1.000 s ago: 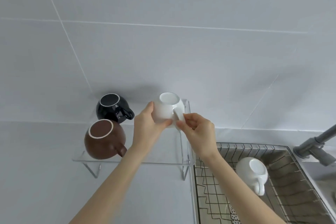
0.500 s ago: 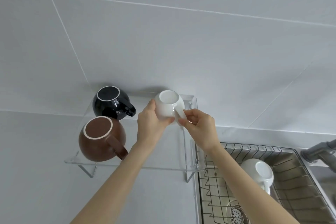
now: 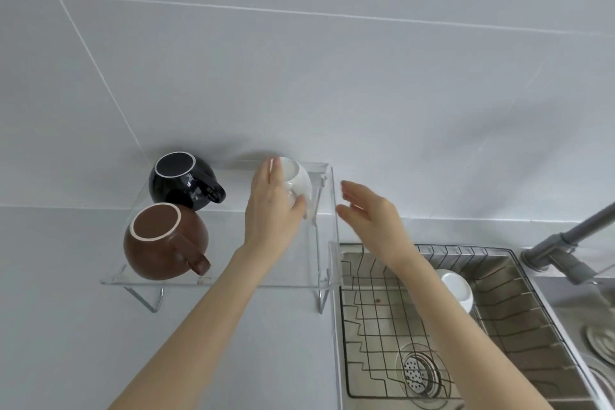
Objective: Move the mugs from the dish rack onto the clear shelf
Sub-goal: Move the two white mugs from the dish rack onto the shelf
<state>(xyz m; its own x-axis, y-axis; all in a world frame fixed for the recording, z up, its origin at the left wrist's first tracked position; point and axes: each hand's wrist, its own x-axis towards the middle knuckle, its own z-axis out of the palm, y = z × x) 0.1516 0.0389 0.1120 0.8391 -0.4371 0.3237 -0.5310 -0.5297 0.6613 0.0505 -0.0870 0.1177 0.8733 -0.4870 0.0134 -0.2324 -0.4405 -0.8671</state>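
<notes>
A clear shelf (image 3: 299,276) stands on the counter against the wall. Upside down on it are a black mug (image 3: 181,181) at the back left and a brown mug (image 3: 163,243) at the front left. My left hand (image 3: 271,210) grips a white mug (image 3: 298,180), upside down on the shelf's back right part. My right hand (image 3: 369,213) hovers just right of the shelf with fingers spread, holding nothing. Another white mug (image 3: 456,289) lies in the wire dish rack (image 3: 376,326), partly hidden by my right forearm.
The dish rack sits in a steel sink (image 3: 519,319) with a drain strainer (image 3: 417,373) below it. A grey faucet (image 3: 572,240) reaches in from the right. The tiled wall stands directly behind the shelf.
The white mug has come down onto the shelf's back right part. My right hand has let go of its handle and drawn back to the right, fingers open. The left hand still holds it.
</notes>
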